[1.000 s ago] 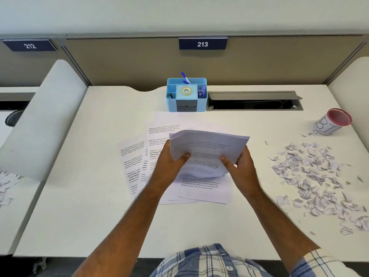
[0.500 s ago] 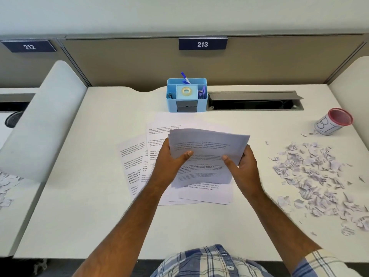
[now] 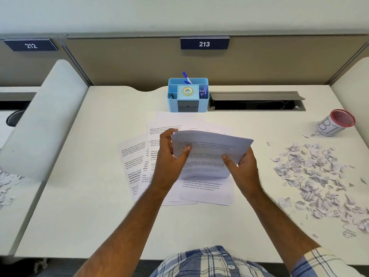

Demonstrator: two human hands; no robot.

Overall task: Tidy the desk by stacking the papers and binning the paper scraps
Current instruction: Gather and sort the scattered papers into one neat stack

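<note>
**Operator:** Head view, from my remote screen. Nearest to me, at 6 o'clock, I see a checked shirt [image 3: 201, 262] and two bare forearms that go up toward the middle of the desk [image 3: 79, 216].

**Colleague:** What do the hands do?

**Operator:** They are apart, one on each side of a held sheaf of papers [image 3: 209, 150]. The left hand [image 3: 169, 156] grips the left edge, thumb on the printed face and fingers curled behind. The right hand [image 3: 242, 168] pinches the lower right corner in the same way. The sheaf is lifted off the desk and tilted toward me; its lower edge looks close to the sheets below, but I cannot tell if it touches them.

**Colleague:** And under it?

**Operator:** The loose papers [image 3: 135, 156] lie fanned and overlapping on the desk at the centre, some showing to the 9 o'clock side of the left hand.

**Colleague:** The scraps?

**Operator:** A wide scatter of paper scraps [image 3: 315, 180] lies at 3 o'clock, well apart from the papers. Beyond it, near 2 o'clock, a cup with a red rim [image 3: 335, 122] stands tilted, with a few scraps just beside it. More scraps [image 3: 6, 184] lie on the next desk at 9 o'clock.

**Colleague:** Farther back?

**Operator:** At 12 o'clock a blue organiser [image 3: 188, 94] with a tape roll and a pen, beside an open cable tray [image 3: 255, 101]. Above, a plate reads 213 [image 3: 204, 44].
</note>
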